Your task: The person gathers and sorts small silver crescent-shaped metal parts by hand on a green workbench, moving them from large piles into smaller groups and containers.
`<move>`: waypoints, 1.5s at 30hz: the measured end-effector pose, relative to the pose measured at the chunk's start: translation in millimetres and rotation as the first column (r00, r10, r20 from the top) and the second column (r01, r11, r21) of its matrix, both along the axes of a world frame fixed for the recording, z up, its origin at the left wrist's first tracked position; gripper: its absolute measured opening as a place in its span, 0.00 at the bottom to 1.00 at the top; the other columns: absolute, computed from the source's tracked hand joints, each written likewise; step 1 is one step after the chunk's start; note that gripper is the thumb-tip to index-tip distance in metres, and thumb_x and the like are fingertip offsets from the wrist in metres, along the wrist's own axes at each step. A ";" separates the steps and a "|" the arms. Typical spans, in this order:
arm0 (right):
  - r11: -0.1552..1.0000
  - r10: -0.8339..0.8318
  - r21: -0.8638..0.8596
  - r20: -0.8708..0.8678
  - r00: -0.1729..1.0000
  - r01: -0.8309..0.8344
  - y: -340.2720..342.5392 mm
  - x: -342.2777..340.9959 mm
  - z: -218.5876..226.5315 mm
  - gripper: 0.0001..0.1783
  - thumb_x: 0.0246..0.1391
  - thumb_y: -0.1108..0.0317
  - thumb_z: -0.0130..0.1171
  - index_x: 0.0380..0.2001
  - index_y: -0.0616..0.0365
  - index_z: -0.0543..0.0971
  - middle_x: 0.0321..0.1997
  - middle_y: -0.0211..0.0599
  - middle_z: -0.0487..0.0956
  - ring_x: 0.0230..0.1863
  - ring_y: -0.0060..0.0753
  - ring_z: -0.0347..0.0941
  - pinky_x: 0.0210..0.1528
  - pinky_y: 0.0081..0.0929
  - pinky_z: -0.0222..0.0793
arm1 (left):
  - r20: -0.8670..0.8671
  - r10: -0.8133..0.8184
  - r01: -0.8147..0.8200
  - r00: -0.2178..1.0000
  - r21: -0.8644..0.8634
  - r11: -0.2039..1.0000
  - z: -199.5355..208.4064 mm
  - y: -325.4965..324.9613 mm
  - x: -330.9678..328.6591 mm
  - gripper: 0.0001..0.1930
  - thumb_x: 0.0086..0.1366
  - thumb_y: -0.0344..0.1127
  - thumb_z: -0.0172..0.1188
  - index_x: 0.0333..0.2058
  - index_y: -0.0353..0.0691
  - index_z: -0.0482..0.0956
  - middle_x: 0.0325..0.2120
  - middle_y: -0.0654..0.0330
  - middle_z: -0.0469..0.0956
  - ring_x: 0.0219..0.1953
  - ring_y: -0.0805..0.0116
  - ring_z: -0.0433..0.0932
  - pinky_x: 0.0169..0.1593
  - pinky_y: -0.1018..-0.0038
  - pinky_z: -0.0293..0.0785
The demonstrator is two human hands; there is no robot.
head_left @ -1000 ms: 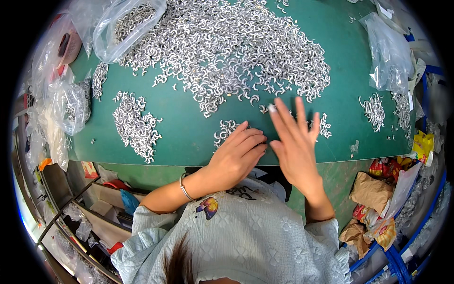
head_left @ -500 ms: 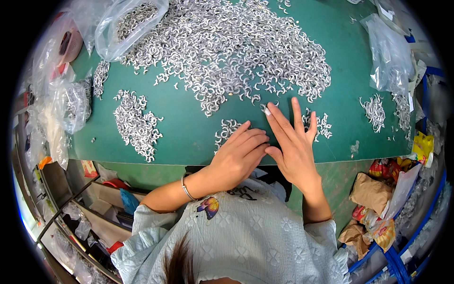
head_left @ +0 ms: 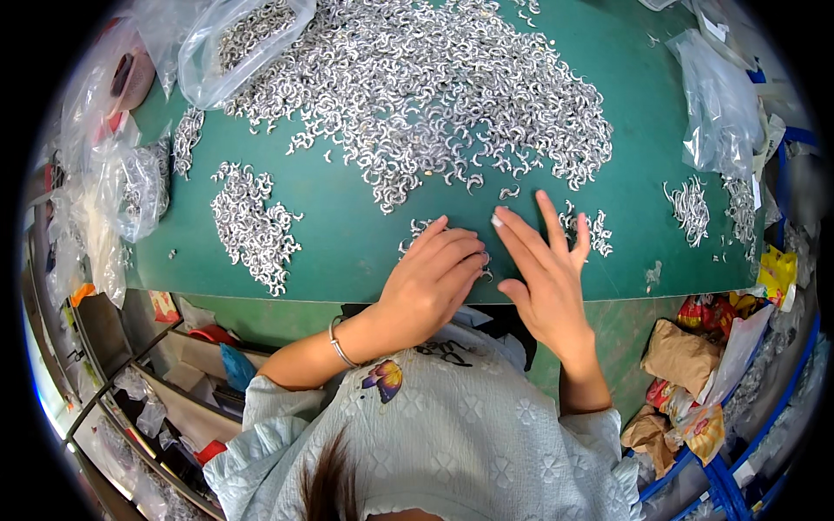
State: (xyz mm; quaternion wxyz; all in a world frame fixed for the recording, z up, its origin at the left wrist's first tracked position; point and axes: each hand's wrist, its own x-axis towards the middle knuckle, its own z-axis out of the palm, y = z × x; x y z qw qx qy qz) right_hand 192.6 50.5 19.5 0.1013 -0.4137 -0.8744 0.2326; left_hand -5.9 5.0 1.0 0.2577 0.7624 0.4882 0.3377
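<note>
The left hand point(head_left: 432, 278) lies palm down on the green table point(head_left: 347, 234), near its front edge, fingers together and bent over a small group of silver metal hooks point(head_left: 417, 233). If it grips any hook, I cannot tell. The right hand point(head_left: 543, 269) is just beside it, flat and open, fingers spread, holding nothing. More hooks point(head_left: 593, 233) lie at its fingertips. A big heap of the same hooks point(head_left: 417, 95) is farther away. A smaller heap point(head_left: 252, 224) lies to the left, and clear plastic bags point(head_left: 721, 104) at the far right.
</note>
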 end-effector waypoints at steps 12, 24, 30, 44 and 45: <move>0.991 -0.106 0.079 -0.037 0.994 0.109 5.1 -3.6 4.6 0.33 0.52 0.57 0.63 0.59 0.62 0.70 0.68 0.36 0.65 0.73 0.50 0.52 0.67 0.68 0.34 | 0.010 -0.007 0.006 1.000 0.008 1.000 -0.4 0.4 2.3 0.14 0.54 0.22 0.64 0.41 0.31 0.79 0.44 0.52 0.76 0.51 0.53 0.75 0.62 0.51 0.65; 0.989 -0.085 0.118 -0.019 0.996 0.087 29.7 -9.4 0.1 0.39 0.49 0.54 0.64 0.61 0.64 0.67 0.71 0.40 0.61 0.74 0.47 0.50 0.69 0.66 0.35 | -0.060 0.148 -0.149 0.987 -0.001 0.989 4.3 16.4 -2.6 0.20 0.58 0.21 0.59 0.51 0.32 0.74 0.55 0.51 0.72 0.56 0.51 0.72 0.64 0.51 0.60; 0.999 0.018 -0.046 0.036 0.999 -0.016 13.0 -3.9 5.4 0.39 0.49 0.55 0.65 0.61 0.65 0.68 0.71 0.42 0.62 0.74 0.46 0.49 0.69 0.66 0.34 | -0.239 0.142 -0.152 0.961 -0.022 0.988 2.6 25.1 0.3 0.23 0.58 0.19 0.56 0.54 0.34 0.72 0.60 0.52 0.69 0.63 0.52 0.66 0.67 0.49 0.53; 1.000 0.004 0.009 0.106 0.994 -0.005 19.3 -5.0 6.7 0.36 0.50 0.59 0.64 0.61 0.62 0.69 0.71 0.36 0.60 0.75 0.45 0.47 0.70 0.65 0.36 | -0.100 0.022 -0.026 0.995 -0.036 0.999 5.2 17.0 -2.7 0.19 0.57 0.19 0.57 0.49 0.33 0.77 0.53 0.52 0.75 0.60 0.53 0.70 0.64 0.53 0.62; 1.000 0.017 -0.021 0.121 0.993 -0.015 16.2 -5.1 9.3 0.36 0.50 0.59 0.64 0.61 0.62 0.68 0.72 0.36 0.60 0.75 0.46 0.46 0.70 0.65 0.36 | -0.069 0.022 -0.025 0.997 -0.045 0.999 5.1 16.3 -4.0 0.19 0.57 0.18 0.57 0.49 0.34 0.77 0.53 0.52 0.75 0.60 0.53 0.71 0.64 0.53 0.62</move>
